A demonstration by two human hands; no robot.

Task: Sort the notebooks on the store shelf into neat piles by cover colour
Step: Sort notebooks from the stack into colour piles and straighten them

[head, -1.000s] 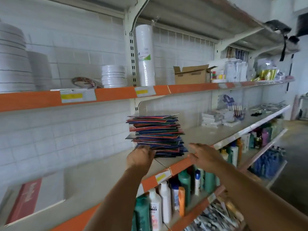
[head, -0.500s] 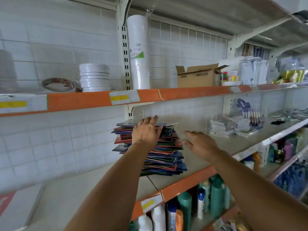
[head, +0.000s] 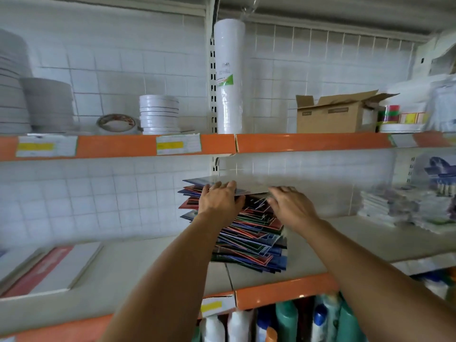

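A tall, untidy stack of notebooks [head: 249,240] with red, blue, green and dark covers stands on the middle shelf [head: 148,267], its edges fanned out. My left hand [head: 218,203] is at the stack's top left; its fingers lie over the top notebook [head: 197,181], a grey-blue one, and the thumb sits under that cover's near edge. At the top right, my right hand [head: 291,209] reaches with straight fingers to the same cover's near edge. The contact there is blurred.
A flat red-and-white box [head: 49,270] lies at the left of the same shelf, and white booklets [head: 385,208] are piled at the right. The upper shelf carries tape rolls [head: 159,114], a tall white roll [head: 228,77] and a cardboard box [head: 335,114]. Bottles [head: 286,322] stand below.
Both hands rose from the stack's foot to its top. The left hand moved from lying on the top cover to pinching it, and the right hand closed in on the cover's edge.
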